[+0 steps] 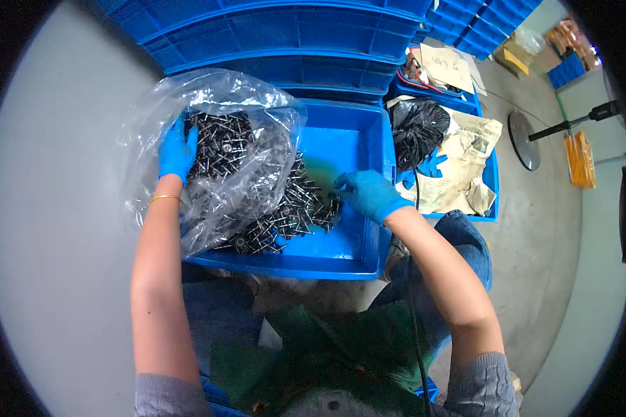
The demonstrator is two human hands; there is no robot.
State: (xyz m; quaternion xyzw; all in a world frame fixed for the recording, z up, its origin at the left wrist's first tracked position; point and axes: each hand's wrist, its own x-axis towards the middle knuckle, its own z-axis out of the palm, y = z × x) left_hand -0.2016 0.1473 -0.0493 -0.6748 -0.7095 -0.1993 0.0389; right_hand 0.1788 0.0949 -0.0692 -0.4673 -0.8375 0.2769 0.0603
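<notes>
A blue plastic crate point(379, 139) stands before me with a heap of small rivet-like pieces point(295, 205), dark-headed with thin shiny shanks, on its floor. Over its left side lies a clear plastic bag point(275, 111), wide at the mouth and full of the same pieces. My left hand point(177, 153), in a blue glove, reaches inside the bag's left edge, fingers stretched and thumb apart, against the pieces. Above the crate's right part is my right hand point(370, 193), also gloved, its fingers curled together at the right end of the heap; whatever they hold is hidden.
Stacked blue crates point(271, 42) rise behind. To the right, another blue crate point(490, 187) carries brown paper point(466, 149), a black plastic bag point(421, 125) and blue gloves point(431, 165). A black cable point(416, 299) hangs in front of me. A round stand base point(523, 141) rests on the floor.
</notes>
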